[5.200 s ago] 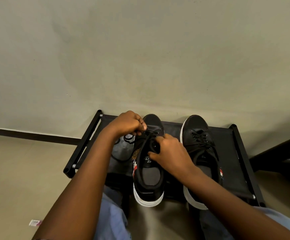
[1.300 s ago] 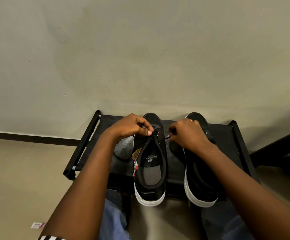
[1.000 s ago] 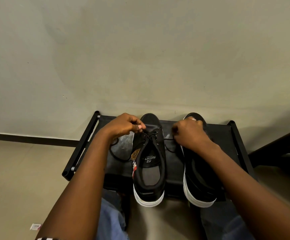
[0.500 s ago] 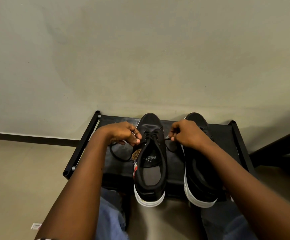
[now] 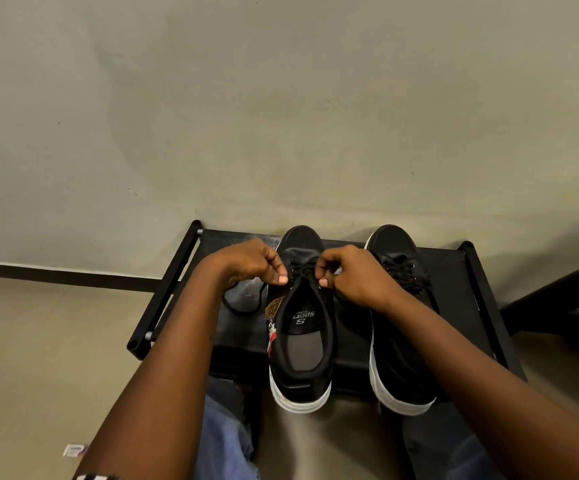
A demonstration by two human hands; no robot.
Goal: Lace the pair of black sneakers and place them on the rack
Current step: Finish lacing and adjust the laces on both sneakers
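Two black sneakers with white soles stand side by side on a low black rack (image 5: 454, 271), toes toward the wall. The left sneaker (image 5: 300, 341) has a gold patch on its side, and its heel hangs over the rack's front edge. My left hand (image 5: 250, 263) pinches one end of its black lace (image 5: 303, 270) at the left eyelets. My right hand (image 5: 352, 275) pinches the other end at the right eyelets. A loose loop of lace (image 5: 243, 303) lies on the rack under my left wrist. The right sneaker (image 5: 397, 306) is laced and partly hidden by my right forearm.
The rack stands against a plain grey wall (image 5: 281, 116) with a dark skirting strip (image 5: 56, 273). My knees in blue jeans (image 5: 225, 431) are below the rack's front edge. A small paper scrap (image 5: 75, 450) lies on the tiled floor. A dark object (image 5: 565, 306) sits at the right.
My two hands have come closer together over the left sneaker's eyelets. My right hand has moved left off the right sneaker, whose laces now show.
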